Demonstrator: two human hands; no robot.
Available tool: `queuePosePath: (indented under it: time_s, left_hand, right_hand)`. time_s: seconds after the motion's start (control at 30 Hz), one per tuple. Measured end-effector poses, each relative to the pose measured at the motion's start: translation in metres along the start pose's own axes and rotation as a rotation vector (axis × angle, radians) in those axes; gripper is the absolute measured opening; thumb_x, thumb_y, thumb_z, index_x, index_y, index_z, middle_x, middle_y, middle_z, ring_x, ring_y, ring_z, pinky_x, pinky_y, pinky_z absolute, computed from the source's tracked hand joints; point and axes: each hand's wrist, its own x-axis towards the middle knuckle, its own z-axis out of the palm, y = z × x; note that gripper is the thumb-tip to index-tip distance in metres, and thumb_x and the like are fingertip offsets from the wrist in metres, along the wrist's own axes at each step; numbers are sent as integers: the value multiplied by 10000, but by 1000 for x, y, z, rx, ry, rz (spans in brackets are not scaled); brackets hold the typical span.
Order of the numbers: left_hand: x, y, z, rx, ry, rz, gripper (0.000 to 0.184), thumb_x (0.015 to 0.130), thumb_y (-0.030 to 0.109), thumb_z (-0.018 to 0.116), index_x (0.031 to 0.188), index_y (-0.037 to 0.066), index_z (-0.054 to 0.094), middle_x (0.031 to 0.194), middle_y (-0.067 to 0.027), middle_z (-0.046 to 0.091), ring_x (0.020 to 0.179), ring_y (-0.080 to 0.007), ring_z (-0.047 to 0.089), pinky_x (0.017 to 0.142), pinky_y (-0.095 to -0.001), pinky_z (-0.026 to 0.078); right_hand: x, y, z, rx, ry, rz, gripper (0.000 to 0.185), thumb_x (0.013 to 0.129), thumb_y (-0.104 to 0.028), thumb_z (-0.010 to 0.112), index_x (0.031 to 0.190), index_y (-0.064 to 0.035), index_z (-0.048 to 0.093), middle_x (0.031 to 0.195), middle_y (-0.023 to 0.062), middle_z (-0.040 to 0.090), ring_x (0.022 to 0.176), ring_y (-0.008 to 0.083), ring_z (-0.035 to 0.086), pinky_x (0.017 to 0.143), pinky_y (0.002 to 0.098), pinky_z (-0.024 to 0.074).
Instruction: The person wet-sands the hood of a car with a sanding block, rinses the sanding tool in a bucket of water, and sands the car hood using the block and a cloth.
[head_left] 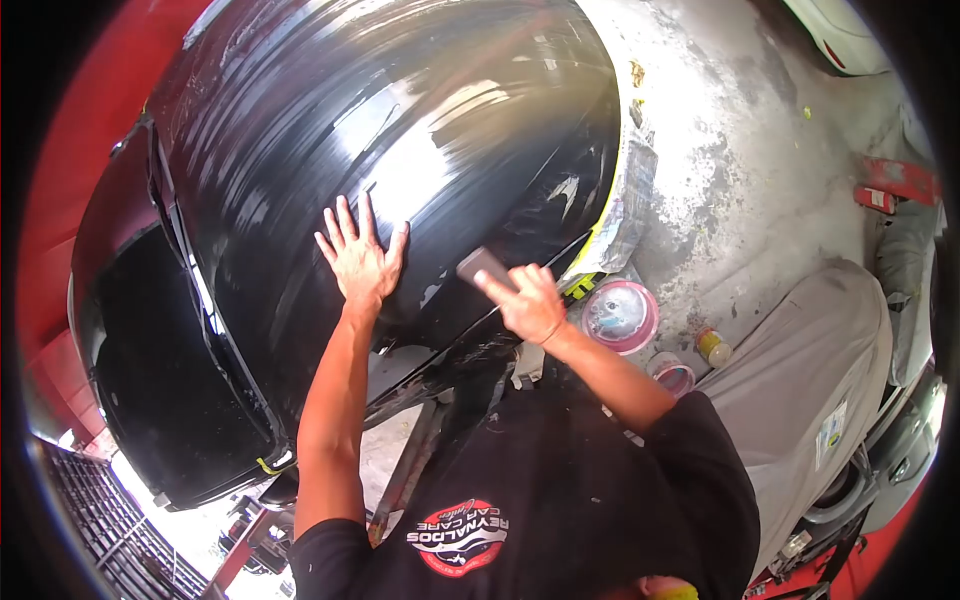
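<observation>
A glossy black car hood (270, 170) fills the upper middle of the head view, streaked with pale wet-looking smears. My left hand (362, 262) lies flat on it with fingers spread, holding nothing. To its right, my right hand (532, 306) grips a brownish-grey block (482, 265), which looks like a sanding block, near the hood's side edge. The block is slightly blurred, and its underside is hidden; I cannot tell whether it touches the paint. Masking paper with yellow tape (628, 205) runs along the hood's front edge.
A pink-rimmed bucket (654, 318) with cloudy liquid stands on the concrete floor (740, 180), near a smaller tub (672, 374) and a yellow-labelled can (713, 347). A grey cover (810, 350) drapes a vehicle at right. The car's dark windshield (160, 350) lies left.
</observation>
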Motion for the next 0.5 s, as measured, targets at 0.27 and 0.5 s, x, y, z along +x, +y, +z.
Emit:
queuePosePath:
  time_s: [0.27, 0.5]
  left_hand:
    - [1, 0, -1, -19, 23, 16, 826, 953, 596, 534, 1601, 148, 287, 1661, -191, 207, 1545, -394, 130, 1228, -590, 67]
    - [2, 0, -1, 8, 9, 9, 829, 956, 594, 522, 1610, 155, 264, 1672, -168, 191, 1551, -374, 120, 1237, -566, 54]
  right_hand:
    - [73, 167, -64, -159, 163, 271, 519, 859, -109, 640, 1357, -256, 649, 945, 207, 600, 899, 416, 591, 814, 497, 502]
    - [145, 290, -80, -389, 37, 614, 424, 932, -240, 608, 1355, -240, 626, 1035, 241, 674, 909, 409, 650, 774, 500, 528]
